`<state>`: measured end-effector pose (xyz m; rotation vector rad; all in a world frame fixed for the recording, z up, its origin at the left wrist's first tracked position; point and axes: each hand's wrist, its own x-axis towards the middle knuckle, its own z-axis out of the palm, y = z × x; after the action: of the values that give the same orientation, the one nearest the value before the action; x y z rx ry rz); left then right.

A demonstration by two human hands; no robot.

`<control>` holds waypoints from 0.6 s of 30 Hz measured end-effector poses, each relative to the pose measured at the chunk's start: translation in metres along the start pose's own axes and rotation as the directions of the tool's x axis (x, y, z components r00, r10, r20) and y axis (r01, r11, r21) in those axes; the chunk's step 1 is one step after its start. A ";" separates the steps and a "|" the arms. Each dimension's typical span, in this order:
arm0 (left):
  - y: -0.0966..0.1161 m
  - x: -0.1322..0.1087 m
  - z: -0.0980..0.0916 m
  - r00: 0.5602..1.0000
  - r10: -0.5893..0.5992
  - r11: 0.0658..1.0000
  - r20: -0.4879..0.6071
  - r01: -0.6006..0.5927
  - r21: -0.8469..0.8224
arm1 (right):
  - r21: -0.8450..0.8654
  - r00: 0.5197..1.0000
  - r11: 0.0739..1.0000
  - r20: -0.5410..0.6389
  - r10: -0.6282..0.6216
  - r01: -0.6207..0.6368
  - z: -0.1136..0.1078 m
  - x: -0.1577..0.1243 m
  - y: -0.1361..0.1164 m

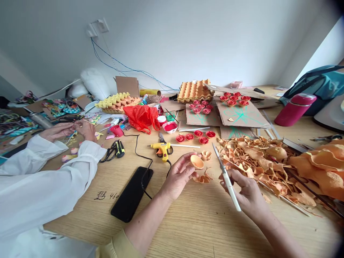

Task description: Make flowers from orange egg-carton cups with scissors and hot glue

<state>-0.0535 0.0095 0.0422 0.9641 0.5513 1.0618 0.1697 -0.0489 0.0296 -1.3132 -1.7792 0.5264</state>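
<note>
Centrally, the left hand (177, 177) pinches a rounded, matte orange cup (197, 162), its rim apparently uncut, while the right hand (247, 191) grips a slim white-handled blade (231, 190). Red, layered flowers (211, 134) at upper right of centre seem finished; the cup and nearby petal pieces (206, 155) remain unpainted, with curled, brittle-looking scraps (247, 154) heaped at right.

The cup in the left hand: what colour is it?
The cup is pale orange, shown in the head view.
</note>
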 end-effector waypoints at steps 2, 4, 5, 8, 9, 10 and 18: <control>0.000 0.000 0.000 0.998 -0.047 0.998 0.029 0.048 -0.038 | 0.040 0.998 0.998 -0.024 0.055 -0.054 0.000 -0.001 0.002; 0.000 -0.001 -0.001 0.996 -0.064 0.996 0.067 0.068 -0.057 | 0.084 0.993 0.991 -0.046 0.105 -0.101 -0.001 -0.002 0.004; 0.000 -0.001 -0.001 0.995 -0.066 0.996 0.080 0.071 -0.062 | 0.111 0.991 0.987 -0.050 0.125 -0.119 -0.001 -0.002 0.004; -0.001 -0.001 -0.002 0.994 -0.061 0.997 0.092 0.065 -0.046 | 0.191 0.986 0.970 -0.038 0.164 -0.154 -0.003 -0.003 0.004; -0.002 -0.001 -0.002 0.994 -0.055 0.998 0.091 0.057 -0.027 | 0.212 0.985 0.964 -0.033 0.171 -0.161 -0.003 -0.002 0.004; -0.002 -0.001 -0.002 0.995 -0.046 0.999 0.091 0.046 -0.002 | 0.228 0.984 0.960 -0.032 0.176 -0.164 -0.004 -0.002 0.003; -0.001 -0.001 -0.001 0.998 0.041 0.966 0.048 -0.052 0.252 | 0.269 0.975 0.937 0.059 0.214 -0.222 -0.004 0.001 -0.002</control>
<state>-0.0547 0.0086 0.0408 1.2266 0.6428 1.0263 0.1721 -0.0498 0.0338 -1.3166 -1.5251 0.8873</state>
